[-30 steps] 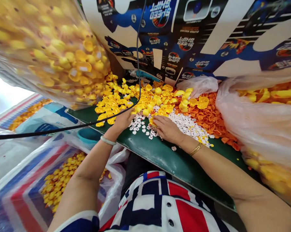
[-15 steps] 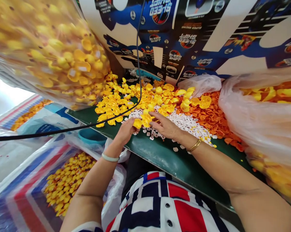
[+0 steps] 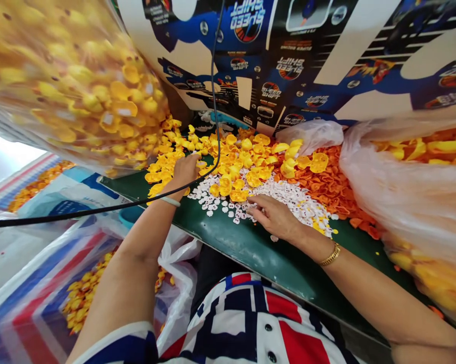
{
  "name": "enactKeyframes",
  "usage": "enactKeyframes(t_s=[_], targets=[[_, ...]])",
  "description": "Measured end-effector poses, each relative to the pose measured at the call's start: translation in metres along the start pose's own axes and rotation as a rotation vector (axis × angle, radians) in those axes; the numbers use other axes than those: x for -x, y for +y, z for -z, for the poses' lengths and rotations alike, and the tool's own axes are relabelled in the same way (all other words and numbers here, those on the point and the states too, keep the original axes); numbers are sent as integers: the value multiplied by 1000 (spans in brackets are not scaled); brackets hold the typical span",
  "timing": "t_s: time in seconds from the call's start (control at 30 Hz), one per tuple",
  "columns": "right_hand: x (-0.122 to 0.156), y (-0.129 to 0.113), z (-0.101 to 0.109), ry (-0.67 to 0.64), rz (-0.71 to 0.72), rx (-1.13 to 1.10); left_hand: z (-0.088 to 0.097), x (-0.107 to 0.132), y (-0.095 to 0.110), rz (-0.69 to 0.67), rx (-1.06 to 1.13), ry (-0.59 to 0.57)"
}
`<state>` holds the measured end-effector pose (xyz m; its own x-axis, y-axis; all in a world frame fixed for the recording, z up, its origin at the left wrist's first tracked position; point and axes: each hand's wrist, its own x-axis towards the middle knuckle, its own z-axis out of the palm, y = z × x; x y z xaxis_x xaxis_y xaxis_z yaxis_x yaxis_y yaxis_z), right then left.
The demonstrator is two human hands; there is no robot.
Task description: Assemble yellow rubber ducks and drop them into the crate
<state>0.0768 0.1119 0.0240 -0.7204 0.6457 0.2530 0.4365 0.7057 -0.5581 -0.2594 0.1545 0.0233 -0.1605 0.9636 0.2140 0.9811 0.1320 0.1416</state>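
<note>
My left hand (image 3: 186, 171) reaches into the left part of a heap of yellow plastic shells (image 3: 246, 146), some cup-shaped, with its back turned up. Its fingertips are mostly hidden among the shells, so whether it holds one does not show. Over the near edge of a spread of small flat white pieces (image 3: 292, 199) with dark dots is my right hand (image 3: 275, 216). Its thumb and forefinger point left with a gap between them, and I see nothing held there. Some yellow shells (image 3: 238, 194) lie on the white pieces just beyond its fingertips.
Orange pieces (image 3: 324, 177) are heaped right of the white ones on the green table (image 3: 209, 227). A black cable (image 3: 99, 210) crosses above my left wrist. Plastic bags of yellow parts (image 3: 99, 101) bulge at left and right. A striped bag (image 3: 27, 298) holds yellow pieces below left.
My left hand has moved left and away from me, into the yellow heap. My right hand has drawn back slightly right. The yellow shells between the hands now lie on the white pieces.
</note>
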Motion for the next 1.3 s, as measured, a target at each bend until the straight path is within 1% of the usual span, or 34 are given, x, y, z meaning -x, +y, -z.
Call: enactKeyframes(t_s=[0.07,0.13,0.17,0.23,0.27,0.33,0.4,0.43,0.47,0.5,0.57,0.6,0.63,0.67,0.7,0.73,0.77,0.8,0.83,0.9,0.97,1.0,1.07,1.1,1.17,1.23,1.3], targets=[[2,-1,1,17,-15,-48,1,2,3,30,52,58],[1,-2,0,54,-65,-163,6,13,12,30,134,153],[0,-3,-2,72,-103,-249,9,22,19,10,187,203],[-3,-6,-8,88,-203,-480,15,47,38,-86,310,275],[-4,-8,-12,94,-258,-613,16,62,50,-154,377,288],[-4,-12,-19,95,-352,-864,13,95,73,-275,508,267],[0,-15,-22,85,-407,-1016,4,129,94,-355,611,195],[5,-16,-22,87,-427,-1056,-2,144,102,-365,661,176],[11,-16,-20,91,-447,-1087,-9,157,109,-351,720,186],[19,-16,-19,103,-471,-1119,-16,168,115,-308,796,235],[36,-17,-16,157,-526,-1198,-27,182,128,-146,1024,358],[45,-19,-16,190,-544,-1238,-31,185,135,-48,1189,371],[54,-22,-18,220,-548,-1268,-33,186,144,49,1378,314],[61,-25,-21,245,-539,-1279,-34,184,153,142,1570,192],[68,-29,-24,258,-518,-1270,-34,182,163,228,1741,24],[74,-31,-27,261,-489,-1241,-32,178,172,302,1871,-151],[79,-33,-29,252,-457,-1187,-31,174,180,361,1954,-295],[84,-32,-28,233,-424,-1103,-29,171,186,401,2004,-380],[90,-28,-23,217,-388,-984,-28,168,190,420,2036,-404],[102,-9,-4,201,-325,-645,-27,164,192,425,2074,-362],[115,22,26,279,-297,-199,-28,163,189,434,2071,-351],[120,40,42,287,-326,7,-28,163,188,441,2060,-379],[128,74,69,262,-448,337,-28,164,186,444,2037,-473],[130,88,79,210,-481,452,-28,164,186,437,2027,-520],[129,109,89,118,-485,596,-27,165,188,423,2001,-582],[126,120,90,54,-478,649,-26,166,191,425,1959,-597],[124,124,88,32,-477,641,-25,167,191,428,1932,-592]])
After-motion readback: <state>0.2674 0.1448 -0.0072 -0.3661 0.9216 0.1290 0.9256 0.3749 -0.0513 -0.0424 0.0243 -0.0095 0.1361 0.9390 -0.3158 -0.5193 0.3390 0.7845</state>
